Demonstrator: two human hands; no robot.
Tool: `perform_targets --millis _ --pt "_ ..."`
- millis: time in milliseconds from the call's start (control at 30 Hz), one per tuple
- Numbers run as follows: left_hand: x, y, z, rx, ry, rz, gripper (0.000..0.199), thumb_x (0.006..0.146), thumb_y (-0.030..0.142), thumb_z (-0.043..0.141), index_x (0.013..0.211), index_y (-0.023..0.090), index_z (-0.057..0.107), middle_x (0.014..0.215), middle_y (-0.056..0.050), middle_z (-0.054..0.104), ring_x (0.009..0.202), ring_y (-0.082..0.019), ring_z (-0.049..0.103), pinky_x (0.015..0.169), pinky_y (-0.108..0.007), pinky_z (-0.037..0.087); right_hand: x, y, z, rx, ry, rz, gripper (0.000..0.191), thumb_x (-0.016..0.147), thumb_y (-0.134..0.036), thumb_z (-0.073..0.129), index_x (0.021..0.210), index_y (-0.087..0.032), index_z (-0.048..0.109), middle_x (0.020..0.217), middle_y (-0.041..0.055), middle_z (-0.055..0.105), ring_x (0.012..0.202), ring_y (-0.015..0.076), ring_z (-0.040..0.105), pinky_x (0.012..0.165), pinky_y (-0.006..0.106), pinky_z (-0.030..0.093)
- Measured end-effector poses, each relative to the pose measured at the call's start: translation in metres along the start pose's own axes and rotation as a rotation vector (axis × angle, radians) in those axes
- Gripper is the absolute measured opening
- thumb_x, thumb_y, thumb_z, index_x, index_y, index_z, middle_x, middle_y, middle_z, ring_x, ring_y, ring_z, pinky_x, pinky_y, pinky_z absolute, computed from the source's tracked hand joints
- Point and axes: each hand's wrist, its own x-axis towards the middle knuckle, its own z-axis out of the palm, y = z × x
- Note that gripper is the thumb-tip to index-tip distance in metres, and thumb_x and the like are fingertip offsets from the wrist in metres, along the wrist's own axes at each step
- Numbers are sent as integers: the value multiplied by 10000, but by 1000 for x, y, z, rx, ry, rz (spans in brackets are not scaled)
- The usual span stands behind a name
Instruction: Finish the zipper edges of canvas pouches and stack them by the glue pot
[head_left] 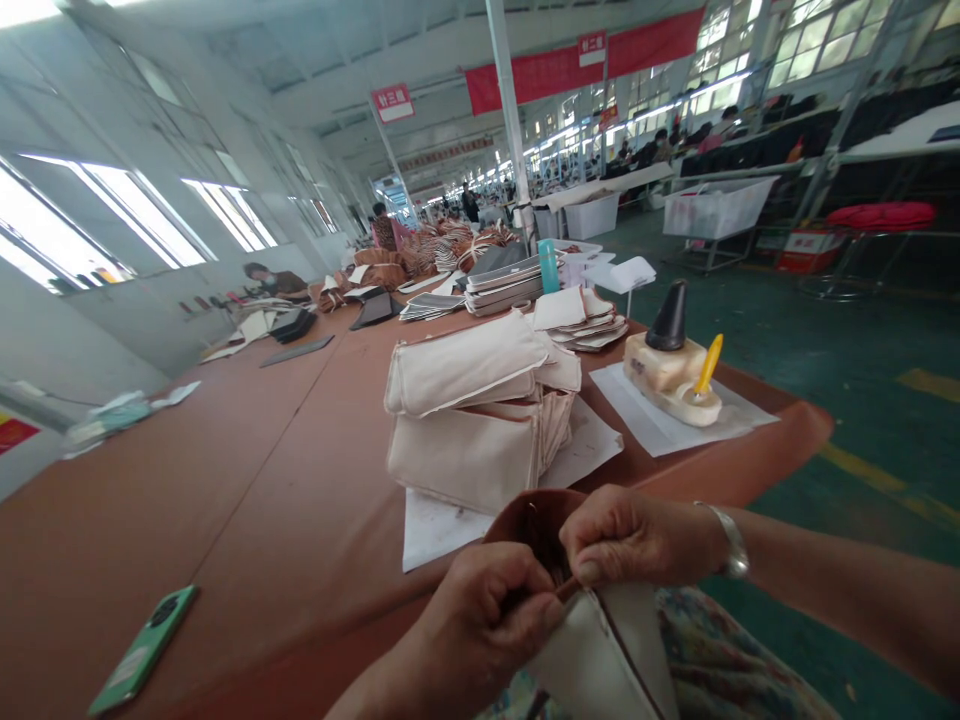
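At the table edge (285,610), the left hand (480,625) and right hand (637,535) clamp their fingers close together on a canvas pouch (592,665).

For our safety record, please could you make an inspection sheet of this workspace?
Surface: long brown work table, with goods along it.
Job's things: brown-edged cream pouch, pinched at its brown edge.
Clutter: stacked cream pouches on white paper; green phone; teal bottle; black cone on a cream block; yellow-handled tool.
Grippers: left hand and right hand, both on the pouch; metal bracelet on the right wrist.
Cables: nothing seen.
Surroundings: seated co-worker, red banners, plastic bins, green floor.
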Motion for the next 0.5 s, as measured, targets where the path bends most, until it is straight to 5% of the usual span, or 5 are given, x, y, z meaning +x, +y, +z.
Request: perform_targets --millis 133,267,367,500 --pt "4 0 -5 -252 -218 -117 419 861 565 581 765 166 500 642 43 369 560 -83 282 489 -226 199 2 -8 7 -112 8 -77 395 955 -444 522 778 -101 607 680 -14 489 609 87 414 547 196 314" --pt "6 11 -1 -167 -290 -110 431 918 530 503 676 188 398 622 51 299 541 -79 240 475 -236 172 8 -12 15 -171 12 -199 401 957 -422 519 716 -108 583 638 -23 481 591 85 433 567 202 348" --pt "1 17 8 30 -121 39 403 936 422 479 630 198 344 607 44 292 544 -91 273 495 -243 212 8 -18 5 -167 39 -186 416 972 -448 493 783 -104 631 694 4 543 634 105 498 613 215 415" --pt "-12 13 18 387 199 296 355 918 270 478 599 205 337 596 13 384 559 -119 381 545 -273 267 -9 -45 -19 -239 314 -53 449 1000 -446 430 1308 -144 556 1220 146 592 1121 230 562 943 347 457"
